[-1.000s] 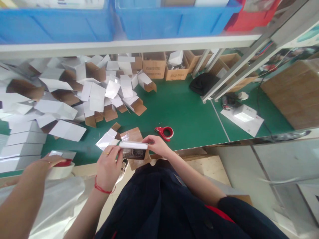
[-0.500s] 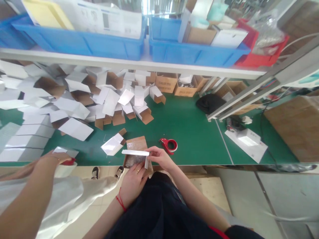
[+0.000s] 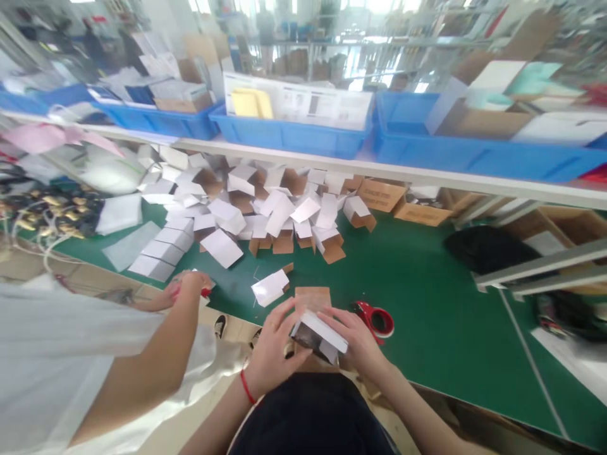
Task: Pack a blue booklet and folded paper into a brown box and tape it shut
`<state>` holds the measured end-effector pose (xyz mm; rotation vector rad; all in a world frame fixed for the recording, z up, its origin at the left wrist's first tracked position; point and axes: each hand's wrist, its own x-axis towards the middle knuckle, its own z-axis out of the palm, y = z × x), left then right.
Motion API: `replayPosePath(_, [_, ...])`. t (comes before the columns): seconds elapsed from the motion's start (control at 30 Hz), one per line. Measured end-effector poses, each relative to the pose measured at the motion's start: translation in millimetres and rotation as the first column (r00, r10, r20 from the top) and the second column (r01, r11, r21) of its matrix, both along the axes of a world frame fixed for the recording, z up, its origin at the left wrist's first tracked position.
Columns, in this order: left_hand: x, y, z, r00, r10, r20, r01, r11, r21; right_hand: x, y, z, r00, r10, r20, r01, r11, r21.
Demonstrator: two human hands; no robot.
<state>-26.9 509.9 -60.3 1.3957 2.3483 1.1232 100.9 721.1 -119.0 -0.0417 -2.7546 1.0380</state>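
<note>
In the head view, an open cardboard box with a brown inner flap stands at the bench's front edge, close to my body. Over it is a folded white card piece, tilted, with a dark hollow beneath. My left hand is closed around its left side, thumb below and fingers above. From the right, my right hand grips the same piece, fingers along its top. The box's contents are mostly hidden. Just right of my hands lies a red tape dispenser; a small white box lies to the left.
Many open white boxes are heaped at the back, beside a row of closed white boxes. On the left, a co-worker's hands hold something red. A shelf with blue bins overhangs the bench.
My view has swung left and up. My left hand has come out of the box to the white card piece, which has tilted from edge-on. The co-worker's hands are now drawn together.
</note>
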Motion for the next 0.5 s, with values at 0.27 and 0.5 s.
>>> replayPosePath(0.27, [-24, 11, -61.8, 0.748, -0.130, 0.650, 0.086, 0.991, 0.099, 3, -3, 4.8, 0.996, -0.072, -0.054, 0.057, 0.972, -0.229])
replayPosePath(0.5, [5, 6, -78.4, 0.721, -0.002, 0.693, -0.085, 0.992, 0.091, 10, -35, -6.0, 0.981, -0.021, -0.194, 0.021, 1.000, -0.003])
